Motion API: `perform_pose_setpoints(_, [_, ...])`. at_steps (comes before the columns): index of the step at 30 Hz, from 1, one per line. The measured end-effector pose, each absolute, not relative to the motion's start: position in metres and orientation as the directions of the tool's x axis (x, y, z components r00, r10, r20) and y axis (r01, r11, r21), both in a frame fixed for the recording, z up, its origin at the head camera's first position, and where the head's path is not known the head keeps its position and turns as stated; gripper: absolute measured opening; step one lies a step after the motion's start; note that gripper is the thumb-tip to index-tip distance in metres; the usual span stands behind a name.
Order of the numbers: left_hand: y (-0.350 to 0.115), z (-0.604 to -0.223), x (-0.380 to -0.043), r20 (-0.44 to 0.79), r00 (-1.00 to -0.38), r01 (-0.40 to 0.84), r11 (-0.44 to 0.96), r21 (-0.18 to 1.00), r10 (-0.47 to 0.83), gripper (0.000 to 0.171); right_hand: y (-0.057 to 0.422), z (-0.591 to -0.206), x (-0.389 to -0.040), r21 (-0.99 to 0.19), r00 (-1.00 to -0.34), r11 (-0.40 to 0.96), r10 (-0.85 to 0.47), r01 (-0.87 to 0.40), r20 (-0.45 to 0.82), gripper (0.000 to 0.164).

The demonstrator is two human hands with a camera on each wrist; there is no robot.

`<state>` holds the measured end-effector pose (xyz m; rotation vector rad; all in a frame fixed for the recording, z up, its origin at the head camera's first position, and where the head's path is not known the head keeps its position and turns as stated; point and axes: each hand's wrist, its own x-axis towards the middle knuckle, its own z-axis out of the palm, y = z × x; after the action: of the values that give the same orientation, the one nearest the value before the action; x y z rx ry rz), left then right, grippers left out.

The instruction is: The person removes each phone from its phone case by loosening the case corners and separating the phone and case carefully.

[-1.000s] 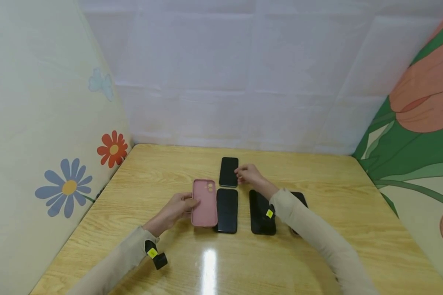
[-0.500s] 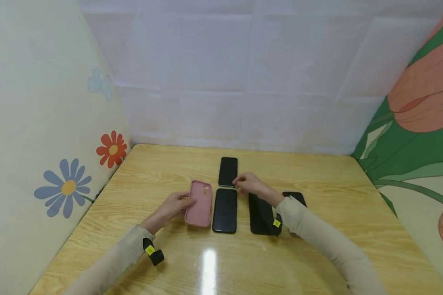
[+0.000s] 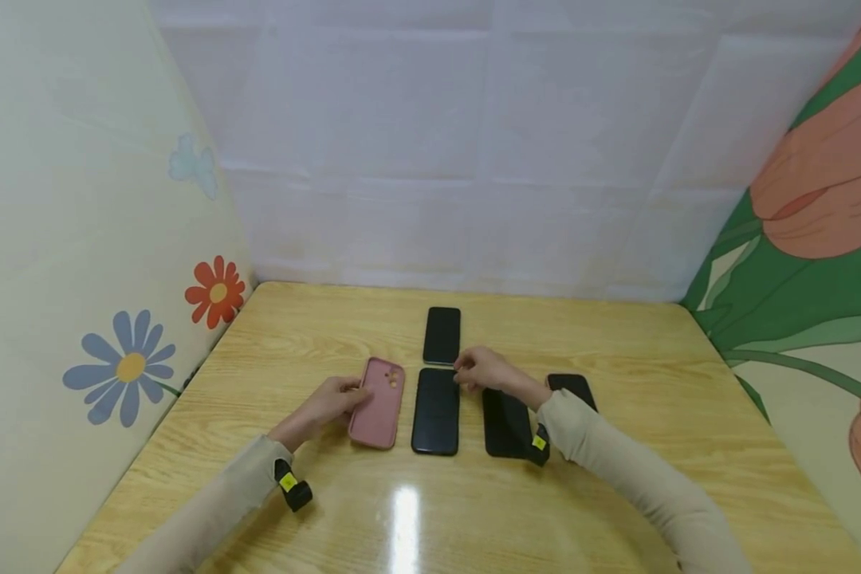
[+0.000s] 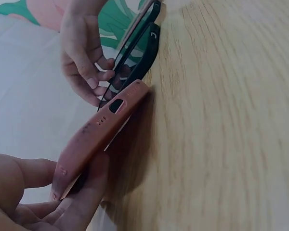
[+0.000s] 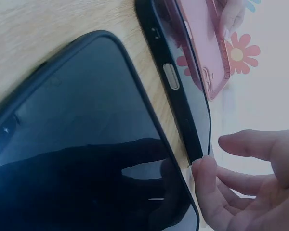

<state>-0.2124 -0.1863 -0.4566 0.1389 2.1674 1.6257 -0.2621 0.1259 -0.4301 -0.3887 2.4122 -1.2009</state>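
In the head view my left hand pinches a pink phone case by its left side, thumb on top. The case's hollow inner face and camera cutouts face up, and it is tilted just over the table. To its right lies a black phone, screen up. My right hand is at that phone's upper right corner; in the right wrist view a fingertip touches its edge, thumb and fingers apart. The left wrist view shows the case's lower edge with its port opening.
Another dark phone lies just beyond the middle one. Under my right forearm is a larger black phone, with one more phone partly hidden by the sleeve. The wooden table meets a white backdrop behind.
My left hand has moved the pink case left and lowered it, off the black phone it partly covered. My right hand has come nearer, from the far phone to the middle phone's corner.
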Motion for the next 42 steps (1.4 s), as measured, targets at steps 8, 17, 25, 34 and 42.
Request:
perform_pose_setpoints(8, [-0.191, -0.452, -0.210, -0.249, -0.905, -0.109, 0.378, 0.919, 0.344, 0.035, 0.123, -0.430, -0.261, -0.753, -0.869, 0.650, -0.427, -0.102, -0.250, 0.039])
perform_pose_setpoints(17, [-0.199, -0.444, -0.208, -0.222, -0.906, -0.065, 0.401, 0.914, 0.361, 0.037, 0.122, -0.429, -0.260, -0.691, -0.852, 0.706, -0.451, -0.157, -0.268, 0.057])
perform_pose_setpoints(25, [-0.202, -0.440, -0.209, -0.236, -0.910, -0.081, 0.412, 0.908, 0.341, 0.034, 0.118, -0.428, -0.256, -0.647, -0.873, 0.742, -0.420, -0.173, -0.249, 0.057])
perform_pose_setpoints(34, [-0.203, -0.434, -0.207, -0.278, -0.919, -0.120, 0.474, 0.872, 0.280, 0.038, 0.116, -0.432, -0.261, -0.640, -0.879, 0.758, -0.383, -0.124, -0.284, 0.057])
perform_pose_setpoints(42, [-0.205, -0.433, -0.207, -0.223, -0.931, -0.077, 0.441, 0.894, 0.289, 0.035, 0.114, -0.431, -0.265, -0.615, -0.877, 0.780, -0.372, -0.117, -0.304, 0.057])
